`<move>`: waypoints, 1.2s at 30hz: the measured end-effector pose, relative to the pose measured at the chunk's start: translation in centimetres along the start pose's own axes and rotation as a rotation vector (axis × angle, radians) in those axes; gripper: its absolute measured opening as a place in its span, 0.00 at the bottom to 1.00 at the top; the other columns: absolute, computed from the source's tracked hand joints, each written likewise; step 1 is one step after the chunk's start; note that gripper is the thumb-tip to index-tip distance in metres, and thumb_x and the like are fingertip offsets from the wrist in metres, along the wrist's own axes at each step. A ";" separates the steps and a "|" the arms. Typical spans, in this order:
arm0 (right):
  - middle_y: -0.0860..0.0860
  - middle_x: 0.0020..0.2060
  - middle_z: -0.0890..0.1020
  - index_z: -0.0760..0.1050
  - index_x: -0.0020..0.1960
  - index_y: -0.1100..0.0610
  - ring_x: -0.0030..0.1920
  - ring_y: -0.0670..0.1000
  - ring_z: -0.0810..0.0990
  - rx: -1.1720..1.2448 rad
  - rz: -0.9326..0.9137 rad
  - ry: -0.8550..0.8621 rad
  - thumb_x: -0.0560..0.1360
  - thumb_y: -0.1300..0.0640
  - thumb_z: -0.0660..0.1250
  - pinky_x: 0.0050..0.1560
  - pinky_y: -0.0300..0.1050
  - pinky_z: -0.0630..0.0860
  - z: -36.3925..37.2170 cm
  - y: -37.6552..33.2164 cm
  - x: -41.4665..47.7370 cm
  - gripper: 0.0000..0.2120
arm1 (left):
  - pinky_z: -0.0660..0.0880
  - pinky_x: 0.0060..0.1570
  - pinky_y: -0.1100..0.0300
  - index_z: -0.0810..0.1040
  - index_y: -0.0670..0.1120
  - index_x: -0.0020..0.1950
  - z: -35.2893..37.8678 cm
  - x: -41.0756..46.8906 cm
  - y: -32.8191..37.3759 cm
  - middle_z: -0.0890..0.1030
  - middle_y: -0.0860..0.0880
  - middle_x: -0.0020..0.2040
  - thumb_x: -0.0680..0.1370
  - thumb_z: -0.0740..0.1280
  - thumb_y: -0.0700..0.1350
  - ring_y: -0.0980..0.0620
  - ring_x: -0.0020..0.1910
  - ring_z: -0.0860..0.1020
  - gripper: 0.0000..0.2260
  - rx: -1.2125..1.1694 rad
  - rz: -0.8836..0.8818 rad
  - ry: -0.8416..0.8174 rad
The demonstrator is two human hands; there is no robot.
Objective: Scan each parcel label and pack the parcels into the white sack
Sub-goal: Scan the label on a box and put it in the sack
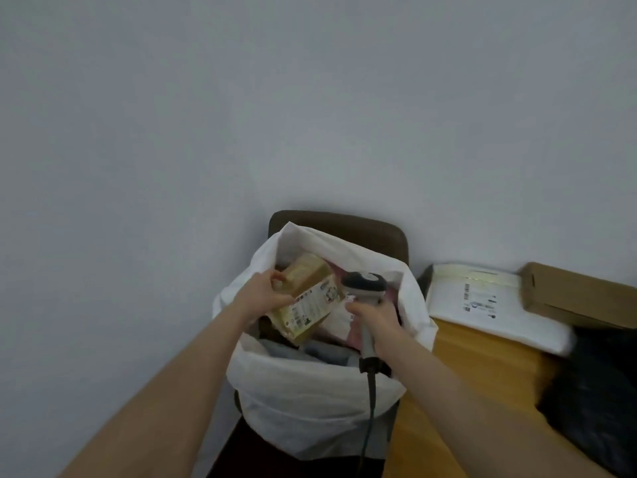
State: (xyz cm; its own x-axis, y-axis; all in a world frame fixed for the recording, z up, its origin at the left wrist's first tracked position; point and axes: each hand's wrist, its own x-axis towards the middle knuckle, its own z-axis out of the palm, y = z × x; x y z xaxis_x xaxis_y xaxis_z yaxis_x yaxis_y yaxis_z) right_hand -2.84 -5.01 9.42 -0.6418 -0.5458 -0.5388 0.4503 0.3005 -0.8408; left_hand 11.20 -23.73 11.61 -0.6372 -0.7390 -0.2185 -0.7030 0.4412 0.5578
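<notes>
Fingers (275, 274) of the left hand (265, 291) are gripping the tan tape-wrapped rectangular parcel (310, 281) by its left end, with the thumb pressing against the near edge. The hand is holding the parcel tilted above the mouth of the white plastic sack (310, 391), with the white printed label (312, 305) facing up and towards the right.

The right hand (377, 322) is clenching round the handle of the grey-and-white handheld barcode scanner (363, 286). The scanner's dark head is sitting just beside the right edge of the parcel, pointing at the label. A dark cable (370, 401) is hanging from the base of the handle, down across the front of the sack.

The sack is standing open on a dark brown chair (344, 224) against the pale grey wall (241, 115). Pink and grey packages (331, 353) are lying inside the sack, under the held parcel.

To the right, a white flat poly mailer (482, 298) with a printed label is resting on the orange-brown wooden table (482, 367). A brown cardboard box (579, 291) is lying against its far right corner, and a black plastic bag (599, 391) is sitting at the table's right edge.
</notes>
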 end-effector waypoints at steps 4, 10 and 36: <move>0.54 0.40 0.79 0.75 0.53 0.61 0.40 0.53 0.79 -0.043 0.093 0.031 0.72 0.63 0.73 0.44 0.51 0.79 3.0 1.2 2.3 0.12 | 0.70 0.58 0.55 0.70 0.56 0.67 -0.4 2.7 -3.7 0.68 0.48 0.65 0.69 0.72 0.54 0.48 0.62 0.69 0.27 0.629 0.152 -0.175; 0.62 0.52 0.81 0.76 0.59 0.66 0.54 0.62 0.79 -0.179 0.097 0.072 0.71 0.63 0.73 0.60 0.59 0.76 5.3 2.4 5.1 0.18 | 0.65 0.64 0.50 0.69 0.57 0.68 1.8 4.1 -6.5 0.67 0.47 0.70 0.79 0.61 0.47 0.45 0.66 0.67 0.17 0.892 0.158 -0.205; 0.60 0.35 0.81 0.75 0.53 0.65 0.29 0.54 0.78 0.226 0.230 0.123 0.75 0.60 0.69 0.29 0.45 0.75 -3.6 -1.8 1.6 0.10 | 0.72 0.56 0.55 0.71 0.47 0.67 9.3 5.5 7.3 0.73 0.47 0.63 0.78 0.64 0.44 0.48 0.60 0.74 0.17 0.382 0.255 -0.099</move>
State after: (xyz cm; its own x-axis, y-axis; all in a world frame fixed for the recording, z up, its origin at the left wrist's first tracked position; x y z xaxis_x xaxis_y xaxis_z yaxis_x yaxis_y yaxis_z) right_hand -6.95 -3.61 9.86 -0.5709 -0.3817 -0.7269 0.7095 0.2161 -0.6708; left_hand -0.36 -19.83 7.04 -0.8189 -0.5386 -0.1980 -0.5738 0.7722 0.2727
